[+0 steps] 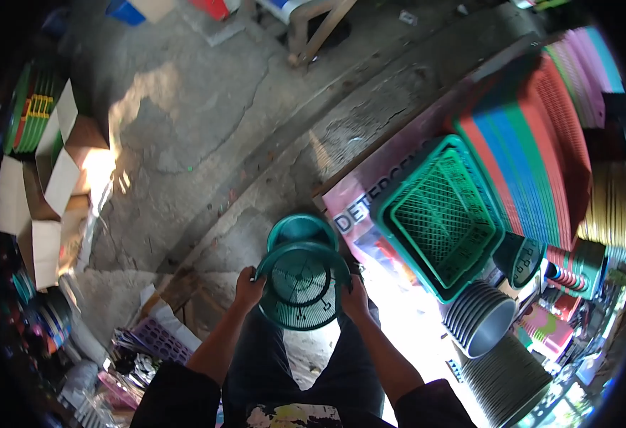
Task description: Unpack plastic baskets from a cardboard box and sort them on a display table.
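Note:
My left hand (250,290) grips the left rim of a round green plastic basket (282,316) with slotted walls. On the opposite side, my right hand (354,298) is closed around the same rim. The basket is tilted, so its slotted inside faces me, above my knees. Just beyond it shows a second round green basket (302,227), partly hidden by the first. Whether the two touch, I cannot tell.
To the right, green rectangular baskets (382,211) sit on a printed plastic sheet (353,198), beside stacked coloured baskets (527,160) and grey buckets (481,318). Opened cardboard boxes (45,251) stand left. Wooden furniture legs (313,35) rest on the cracked concrete floor (195,117).

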The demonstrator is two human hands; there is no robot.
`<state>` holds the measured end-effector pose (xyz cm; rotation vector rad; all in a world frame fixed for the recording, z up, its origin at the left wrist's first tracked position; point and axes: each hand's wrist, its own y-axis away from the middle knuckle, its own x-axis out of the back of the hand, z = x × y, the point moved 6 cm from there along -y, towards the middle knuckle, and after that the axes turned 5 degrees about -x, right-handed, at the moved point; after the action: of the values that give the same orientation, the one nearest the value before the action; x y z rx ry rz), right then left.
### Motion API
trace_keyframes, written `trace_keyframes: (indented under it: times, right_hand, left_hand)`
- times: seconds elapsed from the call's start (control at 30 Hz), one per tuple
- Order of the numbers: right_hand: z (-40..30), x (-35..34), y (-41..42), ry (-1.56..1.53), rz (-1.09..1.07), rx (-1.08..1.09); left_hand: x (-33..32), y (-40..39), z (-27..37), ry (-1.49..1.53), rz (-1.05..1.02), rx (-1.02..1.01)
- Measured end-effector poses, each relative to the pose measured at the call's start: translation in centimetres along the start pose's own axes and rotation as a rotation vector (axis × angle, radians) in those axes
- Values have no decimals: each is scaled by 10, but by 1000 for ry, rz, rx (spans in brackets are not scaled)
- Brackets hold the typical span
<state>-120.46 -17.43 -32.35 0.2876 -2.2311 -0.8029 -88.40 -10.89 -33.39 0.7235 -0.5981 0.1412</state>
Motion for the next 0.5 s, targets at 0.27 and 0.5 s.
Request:
trace_keyframes:
  times: [0.27, 0.5]
  right_hand:
    - [-21, 71, 63, -317, 178, -118]
    - [-64, 173, 141, -627, 283, -90]
  left_hand:
    - [13, 48, 86, 1088, -123, 149]
    - [47, 112, 228, 1162, -267, 14]
